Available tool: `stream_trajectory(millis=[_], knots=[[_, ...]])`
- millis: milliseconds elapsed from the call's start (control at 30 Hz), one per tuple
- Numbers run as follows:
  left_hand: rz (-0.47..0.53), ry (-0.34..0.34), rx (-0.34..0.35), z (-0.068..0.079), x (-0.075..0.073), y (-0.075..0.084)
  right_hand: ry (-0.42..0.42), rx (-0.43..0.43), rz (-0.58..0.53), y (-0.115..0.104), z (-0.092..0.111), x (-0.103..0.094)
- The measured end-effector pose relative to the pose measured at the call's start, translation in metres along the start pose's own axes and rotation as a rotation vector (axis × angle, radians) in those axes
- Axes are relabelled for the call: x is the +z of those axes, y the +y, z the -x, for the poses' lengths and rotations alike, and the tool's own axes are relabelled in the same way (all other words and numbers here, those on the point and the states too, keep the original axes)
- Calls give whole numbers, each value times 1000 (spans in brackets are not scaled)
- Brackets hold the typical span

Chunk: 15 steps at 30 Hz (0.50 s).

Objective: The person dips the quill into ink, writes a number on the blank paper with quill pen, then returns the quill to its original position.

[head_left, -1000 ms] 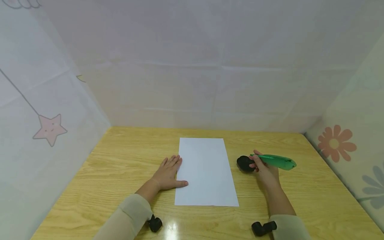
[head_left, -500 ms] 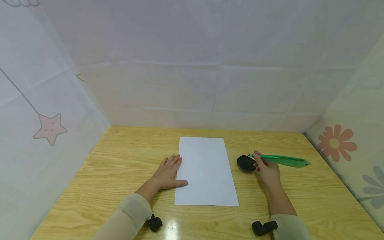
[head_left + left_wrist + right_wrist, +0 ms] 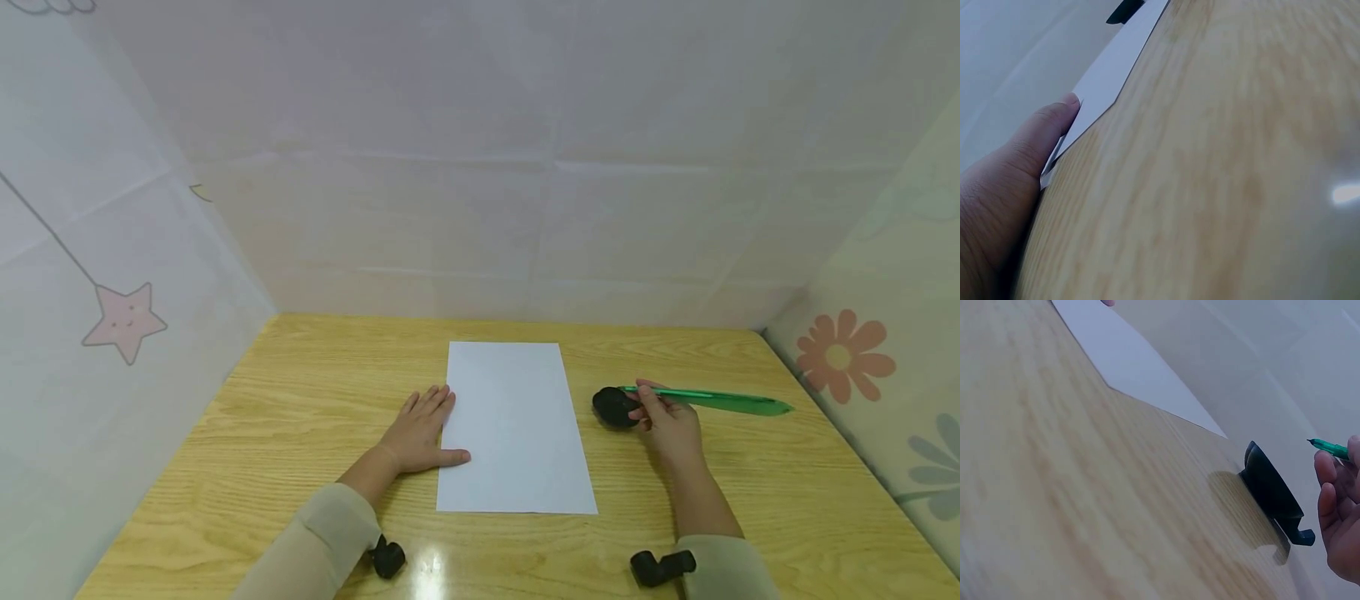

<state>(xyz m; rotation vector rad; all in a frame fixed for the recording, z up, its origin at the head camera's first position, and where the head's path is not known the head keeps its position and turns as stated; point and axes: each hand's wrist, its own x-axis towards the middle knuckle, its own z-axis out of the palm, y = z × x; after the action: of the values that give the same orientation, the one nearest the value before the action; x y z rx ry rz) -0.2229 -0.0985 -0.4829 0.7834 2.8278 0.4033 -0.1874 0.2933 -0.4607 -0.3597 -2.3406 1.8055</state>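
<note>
A blank white sheet of paper (image 3: 517, 425) lies on the wooden table, long side pointing away from me. My left hand (image 3: 418, 437) rests flat at its left edge, thumb laid over the sheet. In my right hand (image 3: 672, 427), thumb and fingers pinch a green pen (image 3: 738, 402) whose long tail is shaped like a leaf. The right wrist view shows its dark writing tip (image 3: 1311, 441) pointing left, off the table. Just left of the right hand is a black oval object (image 3: 615, 407), smooth and dish-like in the right wrist view, with a small hooked end.
The wooden table (image 3: 315, 417) meets a pale cloth backdrop (image 3: 480, 208) at the back and both sides, printed with a star (image 3: 125, 323) and flowers. Black wrist cameras stick out from both sleeves above the near edge.
The green pen has turned in the right hand, so its leaf-shaped tail now reaches further right and shows narrower. The left hand, paper and black object stay put.
</note>
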Motion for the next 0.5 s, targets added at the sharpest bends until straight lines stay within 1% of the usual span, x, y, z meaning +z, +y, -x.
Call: stream_trajectory(millis=[167,333,500], knots=[[14,11,15,0,1,-1,-15,43,-67,-2,1,0],[28,19,32,1,1,-1,-21,69,-37,-2,-1,0],[11,6,9,1,-1,0,-32,91,-18,-1,-2,-2]])
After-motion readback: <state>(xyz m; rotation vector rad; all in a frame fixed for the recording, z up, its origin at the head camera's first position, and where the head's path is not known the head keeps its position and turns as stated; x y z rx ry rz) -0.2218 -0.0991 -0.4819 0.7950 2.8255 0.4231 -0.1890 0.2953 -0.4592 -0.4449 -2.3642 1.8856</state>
